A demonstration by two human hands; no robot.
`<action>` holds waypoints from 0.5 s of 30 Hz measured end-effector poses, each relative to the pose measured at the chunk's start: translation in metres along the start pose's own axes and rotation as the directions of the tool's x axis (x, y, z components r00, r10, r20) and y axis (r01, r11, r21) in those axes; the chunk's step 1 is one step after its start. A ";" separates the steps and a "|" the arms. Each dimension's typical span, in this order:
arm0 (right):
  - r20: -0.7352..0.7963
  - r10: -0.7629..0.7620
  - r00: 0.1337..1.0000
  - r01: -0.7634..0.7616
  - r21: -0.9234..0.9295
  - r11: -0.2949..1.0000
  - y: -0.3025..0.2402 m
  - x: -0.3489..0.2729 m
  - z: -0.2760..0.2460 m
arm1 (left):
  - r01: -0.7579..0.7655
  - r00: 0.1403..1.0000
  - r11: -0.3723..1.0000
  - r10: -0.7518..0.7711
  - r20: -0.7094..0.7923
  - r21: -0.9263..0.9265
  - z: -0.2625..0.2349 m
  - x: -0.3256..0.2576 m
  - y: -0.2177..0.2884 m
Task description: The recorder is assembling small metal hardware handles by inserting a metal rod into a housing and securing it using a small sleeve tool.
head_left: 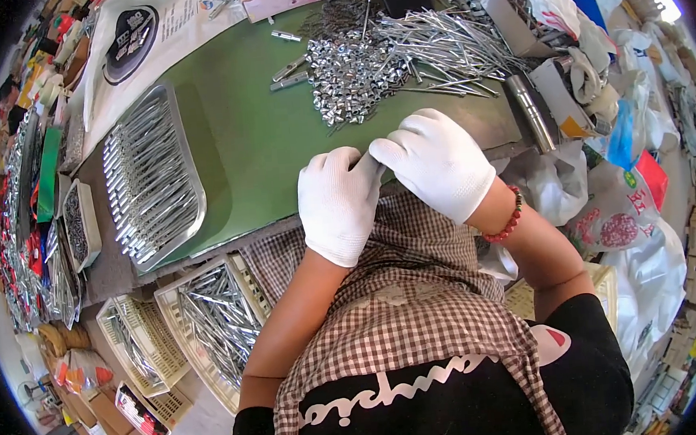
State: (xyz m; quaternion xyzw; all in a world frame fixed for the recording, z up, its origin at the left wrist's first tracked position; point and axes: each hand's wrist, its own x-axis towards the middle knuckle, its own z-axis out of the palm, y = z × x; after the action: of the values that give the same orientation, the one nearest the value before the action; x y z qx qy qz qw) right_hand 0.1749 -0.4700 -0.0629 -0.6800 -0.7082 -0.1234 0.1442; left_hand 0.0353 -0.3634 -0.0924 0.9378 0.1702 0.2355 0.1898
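Both my hands wear white gloves and meet over the near edge of the green work surface [253,151]. My left hand [336,208] is closed, its thumb and fingers pinched together. Against it presses my right hand [439,164], also closed in a pinch. Whatever sits between the fingertips is hidden by the gloves. Just beyond the hands lies a heap of small shiny metal sleeves [343,79]. Long thin metal rods [453,41] are piled to its right, and dark thin pins [340,15] behind it. A few short metal pieces [290,81] lie left of the sleeves.
On the left, a metal tray [194,168] holds rows of slender metal parts. A thick metal cylinder [529,113] lies at the right beside open cardboard boxes [510,21]. Cream plastic baskets [173,301] with metal parts stand below the left edge. Plastic bags [625,204] crowd the right.
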 end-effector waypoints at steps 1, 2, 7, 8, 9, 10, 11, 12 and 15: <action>-0.022 0.035 0.999 -0.035 0.038 0.999 0.000 -0.003 0.003 | 0.009 1.000 1.000 -0.009 0.001 0.008 0.000 0.000 0.001; -0.042 0.071 0.997 -0.068 0.076 0.995 0.000 -0.005 0.005 | 0.018 1.000 1.000 -0.018 0.002 0.016 0.000 0.000 0.002; -0.073 0.141 0.987 -0.136 0.075 0.988 -0.003 -0.009 0.012 | -0.007 1.000 0.999 0.008 -0.013 0.049 0.002 0.002 0.001; -0.066 0.149 0.987 -0.144 0.069 0.987 -0.004 -0.010 0.012 | -0.010 1.000 0.998 0.011 -0.024 0.058 0.003 0.003 0.001; -0.071 0.151 0.986 -0.147 0.066 0.987 -0.003 -0.011 0.010 | -0.016 1.000 0.998 0.017 -0.026 0.059 0.004 0.002 0.001; -0.140 0.167 0.976 -0.157 0.081 0.984 -0.001 -0.014 0.009 | -0.011 0.999 0.998 0.013 -0.033 0.062 0.005 0.000 0.000; -0.206 0.180 0.962 -0.162 0.100 0.982 0.001 -0.017 0.006 | -0.002 0.999 0.998 0.005 -0.041 0.067 0.006 -0.001 -0.001; -0.218 0.243 0.945 -0.215 0.147 0.966 0.008 -0.024 -0.009 | 0.007 0.999 0.997 -0.003 -0.045 0.071 0.006 -0.002 -0.002; -0.315 0.534 0.784 -0.613 -0.264 0.744 0.044 -0.067 -0.036 | -0.020 0.992 0.999 0.024 -0.126 0.038 0.006 -0.003 -0.002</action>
State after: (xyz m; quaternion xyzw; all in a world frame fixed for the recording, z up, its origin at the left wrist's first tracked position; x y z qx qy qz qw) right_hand 0.2221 -0.5435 -0.0548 -0.8620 -0.4083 -0.2717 0.1280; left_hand 0.0352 -0.3643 -0.0997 0.9262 0.1758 0.2933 0.1586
